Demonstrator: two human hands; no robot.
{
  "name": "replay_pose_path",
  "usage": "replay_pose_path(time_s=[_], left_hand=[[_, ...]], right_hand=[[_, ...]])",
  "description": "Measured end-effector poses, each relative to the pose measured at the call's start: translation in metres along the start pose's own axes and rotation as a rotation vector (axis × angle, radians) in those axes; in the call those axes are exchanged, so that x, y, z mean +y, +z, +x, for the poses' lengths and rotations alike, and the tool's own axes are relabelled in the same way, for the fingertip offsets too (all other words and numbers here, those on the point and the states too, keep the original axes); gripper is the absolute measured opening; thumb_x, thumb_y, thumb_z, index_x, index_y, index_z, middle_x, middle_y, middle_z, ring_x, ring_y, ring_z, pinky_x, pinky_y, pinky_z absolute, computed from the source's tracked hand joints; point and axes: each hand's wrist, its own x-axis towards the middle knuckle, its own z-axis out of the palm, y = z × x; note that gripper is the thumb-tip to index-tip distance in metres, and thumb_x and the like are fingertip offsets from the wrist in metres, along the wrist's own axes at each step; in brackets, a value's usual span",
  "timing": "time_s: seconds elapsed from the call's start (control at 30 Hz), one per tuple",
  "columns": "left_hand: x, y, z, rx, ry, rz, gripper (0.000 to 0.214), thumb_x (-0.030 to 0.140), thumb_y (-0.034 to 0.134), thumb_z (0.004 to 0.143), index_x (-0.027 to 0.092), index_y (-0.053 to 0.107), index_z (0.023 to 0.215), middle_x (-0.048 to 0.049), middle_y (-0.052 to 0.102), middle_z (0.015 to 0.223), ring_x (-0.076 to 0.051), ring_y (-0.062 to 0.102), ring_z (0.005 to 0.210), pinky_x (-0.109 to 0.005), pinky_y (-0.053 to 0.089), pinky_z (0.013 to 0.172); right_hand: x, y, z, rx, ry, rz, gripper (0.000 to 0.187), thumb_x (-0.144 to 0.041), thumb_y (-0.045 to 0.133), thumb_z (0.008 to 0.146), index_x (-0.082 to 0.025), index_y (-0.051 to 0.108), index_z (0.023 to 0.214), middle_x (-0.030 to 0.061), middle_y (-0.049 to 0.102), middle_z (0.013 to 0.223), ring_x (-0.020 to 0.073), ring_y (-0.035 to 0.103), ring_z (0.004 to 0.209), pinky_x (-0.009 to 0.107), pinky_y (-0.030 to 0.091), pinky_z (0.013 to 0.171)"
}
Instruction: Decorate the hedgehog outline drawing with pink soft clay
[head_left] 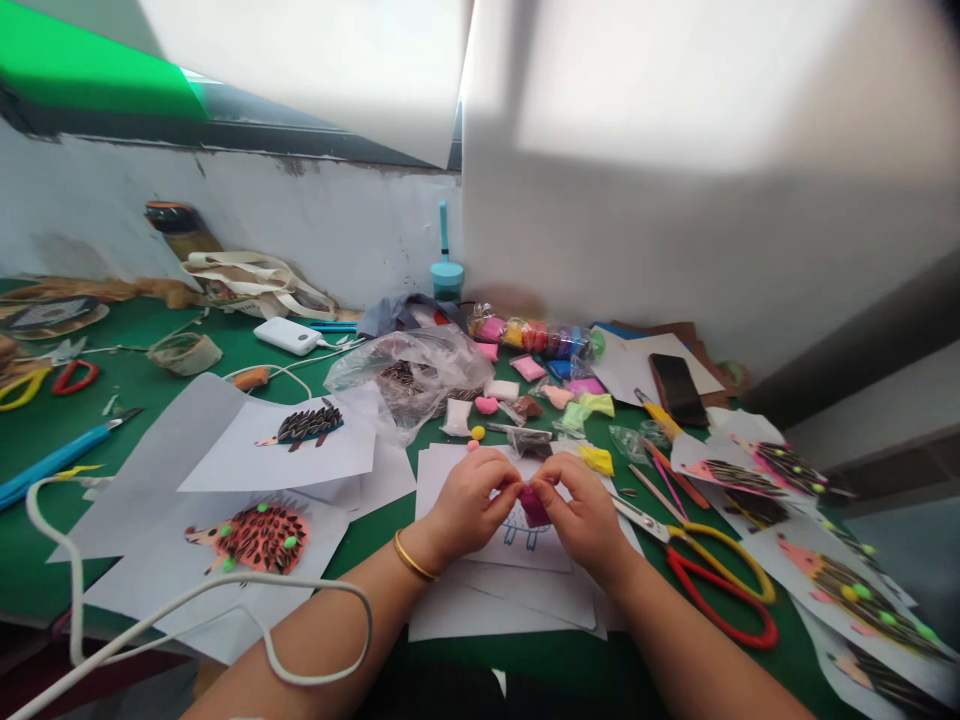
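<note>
My left hand (471,502) and my right hand (581,510) meet over a white sheet with a drawn outline (525,540). Between their fingertips sits a lump of magenta clay (533,503), pinched from both sides. Both hands have their fingers curled in. A gold bangle (412,560) circles my left wrist. The sheet lies on top of a stack of white papers (480,600) on the green table (45,440).
Red-and-yellow scissors (712,570) lie right of my hands, and finished hedgehog pictures (259,535) lie to both sides. Small bags of coloured clay (536,340), a plastic bag of seeds (416,375), a phone (679,390), a power bank (289,336) and a white cable (187,600) surround the papers.
</note>
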Motion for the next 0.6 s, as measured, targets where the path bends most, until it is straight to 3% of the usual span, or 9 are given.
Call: replay_pose_path(time_s=[0.3, 0.4, 0.47, 0.53, 0.6], left_hand=[[0.000, -0.001, 0.000, -0.028, -0.033, -0.045, 0.014, 0.019, 0.052, 0.093, 0.019, 0.057, 0.080, -0.0029, 0.062, 0.081, -0.017, 0.056, 0.081, -0.034, 0.043, 0.085], [-0.002, -0.001, 0.001, 0.037, -0.063, -0.049, 0.014, 0.020, 0.052, 0.094, 0.019, 0.057, 0.081, -0.0026, 0.060, 0.081, -0.017, 0.054, 0.080, -0.032, 0.043, 0.079], [-0.005, -0.002, 0.002, 0.104, -0.086, -0.063, 0.015, 0.022, 0.053, 0.094, 0.019, 0.058, 0.081, -0.0022, 0.060, 0.080, -0.016, 0.053, 0.078, -0.031, 0.043, 0.074], [-0.009, -0.003, 0.002, 0.137, -0.098, -0.095, 0.015, 0.026, 0.055, 0.094, 0.019, 0.060, 0.081, -0.0019, 0.060, 0.080, -0.016, 0.054, 0.077, -0.030, 0.043, 0.072], [-0.012, -0.004, 0.003, 0.133, -0.112, -0.131, 0.013, 0.029, 0.058, 0.093, 0.020, 0.063, 0.085, -0.0019, 0.062, 0.082, -0.016, 0.056, 0.078, -0.030, 0.045, 0.073]], right_hand=[[0.003, 0.000, 0.000, -0.040, 0.036, 0.037, 0.023, -0.032, 0.054, 0.096, -0.022, 0.059, 0.076, 0.0011, 0.058, 0.075, 0.0175, 0.055, 0.075, 0.033, 0.043, 0.071], [0.008, 0.002, -0.002, -0.041, 0.089, 0.056, 0.018, -0.039, 0.059, 0.092, -0.022, 0.063, 0.096, 0.0040, 0.063, 0.092, 0.0189, 0.058, 0.082, 0.033, 0.047, 0.073], [0.012, 0.004, -0.003, -0.059, 0.142, 0.047, 0.034, -0.042, 0.066, 0.087, -0.023, 0.058, 0.115, 0.0064, 0.063, 0.106, 0.0197, 0.060, 0.086, 0.034, 0.050, 0.075], [0.016, 0.005, -0.004, -0.088, 0.182, 0.024, 0.039, -0.040, 0.068, 0.085, -0.023, 0.055, 0.119, 0.0065, 0.064, 0.107, 0.0199, 0.061, 0.087, 0.034, 0.051, 0.077], [0.019, 0.002, -0.002, -0.100, 0.190, -0.011, 0.032, -0.036, 0.066, 0.086, -0.023, 0.056, 0.113, 0.0056, 0.066, 0.103, 0.0202, 0.062, 0.087, 0.035, 0.051, 0.079]])
